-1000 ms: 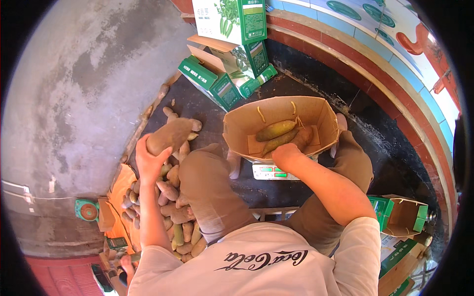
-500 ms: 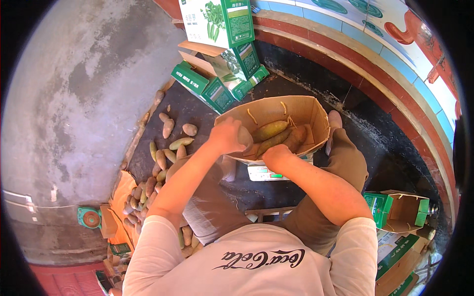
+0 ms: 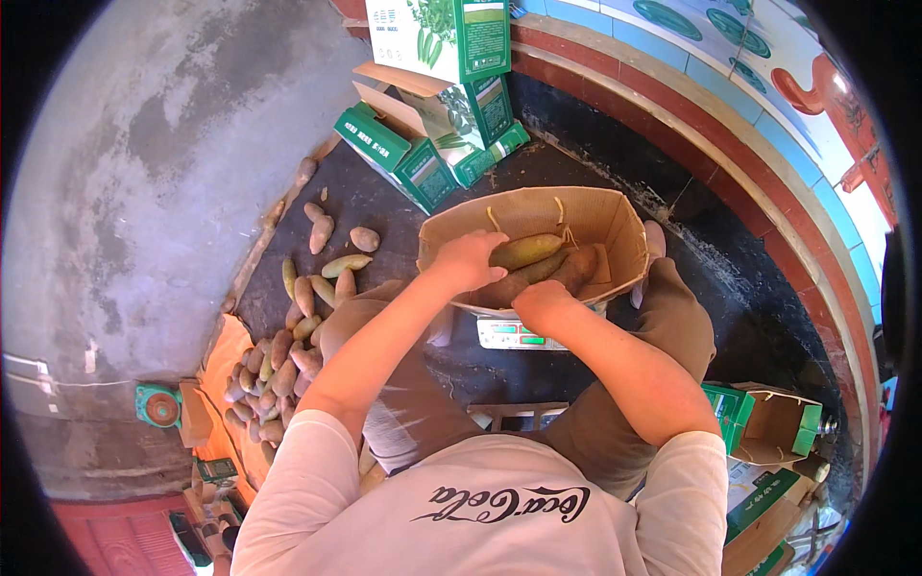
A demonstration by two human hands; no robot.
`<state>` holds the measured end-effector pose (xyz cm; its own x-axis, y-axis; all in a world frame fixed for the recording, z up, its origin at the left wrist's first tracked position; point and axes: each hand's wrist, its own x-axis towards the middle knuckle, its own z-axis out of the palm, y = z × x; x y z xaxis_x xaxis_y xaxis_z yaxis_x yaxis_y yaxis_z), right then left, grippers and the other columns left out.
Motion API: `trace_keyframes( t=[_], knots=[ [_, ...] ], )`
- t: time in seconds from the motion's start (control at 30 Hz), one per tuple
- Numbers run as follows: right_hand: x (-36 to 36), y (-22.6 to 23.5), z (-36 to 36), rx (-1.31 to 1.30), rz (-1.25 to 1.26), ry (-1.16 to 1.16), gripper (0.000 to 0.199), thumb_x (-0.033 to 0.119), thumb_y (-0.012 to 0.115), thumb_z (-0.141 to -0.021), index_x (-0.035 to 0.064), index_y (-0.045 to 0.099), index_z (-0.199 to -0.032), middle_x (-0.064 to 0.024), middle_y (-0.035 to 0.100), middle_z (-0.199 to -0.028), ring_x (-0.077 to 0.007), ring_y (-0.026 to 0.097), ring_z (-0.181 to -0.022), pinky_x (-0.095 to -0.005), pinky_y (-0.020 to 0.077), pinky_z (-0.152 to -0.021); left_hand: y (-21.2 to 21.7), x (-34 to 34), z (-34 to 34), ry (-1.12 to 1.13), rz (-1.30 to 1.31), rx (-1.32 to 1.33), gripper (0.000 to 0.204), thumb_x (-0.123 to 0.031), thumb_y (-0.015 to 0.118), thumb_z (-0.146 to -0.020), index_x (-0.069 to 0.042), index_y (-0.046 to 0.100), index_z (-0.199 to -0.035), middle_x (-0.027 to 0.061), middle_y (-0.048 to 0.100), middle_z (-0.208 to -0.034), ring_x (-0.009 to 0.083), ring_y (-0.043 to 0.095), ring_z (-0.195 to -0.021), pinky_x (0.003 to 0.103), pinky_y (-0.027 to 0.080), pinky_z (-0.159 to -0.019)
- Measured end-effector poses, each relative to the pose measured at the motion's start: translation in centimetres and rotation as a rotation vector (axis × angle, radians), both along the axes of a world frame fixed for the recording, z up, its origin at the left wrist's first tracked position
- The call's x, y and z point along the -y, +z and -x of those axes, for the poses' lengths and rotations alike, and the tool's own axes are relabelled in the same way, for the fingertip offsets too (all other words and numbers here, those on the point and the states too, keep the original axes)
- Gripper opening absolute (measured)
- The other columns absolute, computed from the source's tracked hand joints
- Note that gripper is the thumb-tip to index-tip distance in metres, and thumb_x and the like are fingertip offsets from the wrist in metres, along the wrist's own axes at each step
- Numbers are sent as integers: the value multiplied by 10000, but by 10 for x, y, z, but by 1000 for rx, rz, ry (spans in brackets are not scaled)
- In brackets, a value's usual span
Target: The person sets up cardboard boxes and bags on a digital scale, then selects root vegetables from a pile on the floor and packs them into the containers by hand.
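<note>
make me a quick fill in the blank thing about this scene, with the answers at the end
1. The open cardboard box rests on a digital weighing ____.
2. The person's ____ is nearer the loose pile of root vegetables than the right hand is.
3. The printed cartons stacked beyond the box are white and ____.
4. The sheet beside the pile is ____ in colour.

Missing words: scale; left hand; green; orange.
</note>
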<state>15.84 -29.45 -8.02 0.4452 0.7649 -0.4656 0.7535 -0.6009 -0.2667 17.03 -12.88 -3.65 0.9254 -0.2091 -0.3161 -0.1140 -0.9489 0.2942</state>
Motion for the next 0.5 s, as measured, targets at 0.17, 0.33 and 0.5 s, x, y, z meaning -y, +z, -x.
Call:
trace_keyframes(
  t=[0.17,0.33,0.5],
  knots=[
    [2,7,1,11,9,-1,232,112,531,-802,50,701,-946,-126,678,-998,-273,653,-940,-394,525,-741,70,-32,30,176,478,283,352,-212,676,-783,-69,622,-1099,110,661,-909,212,641,-830,312,506,-754],
    [5,4,1,-1,-30,-37,242,100,508,-807,43,695,-950,-140,673,-995,-297,642,-950,-399,520,-760,93,-105,76,567,608,652,204,-69,621,-838,-17,630,-1036,96,657,-839,131,614,-771,269,493,-697],
    [3,11,1,2,12,-20,236,96,504,-810,55,689,-951,-141,670,-991,-293,637,-956,-401,513,-770,4,-181,139,783,346,703,147,-94,592,-857,-22,641,-976,38,645,-781,98,591,-687,248,476,-641]
  ],
)
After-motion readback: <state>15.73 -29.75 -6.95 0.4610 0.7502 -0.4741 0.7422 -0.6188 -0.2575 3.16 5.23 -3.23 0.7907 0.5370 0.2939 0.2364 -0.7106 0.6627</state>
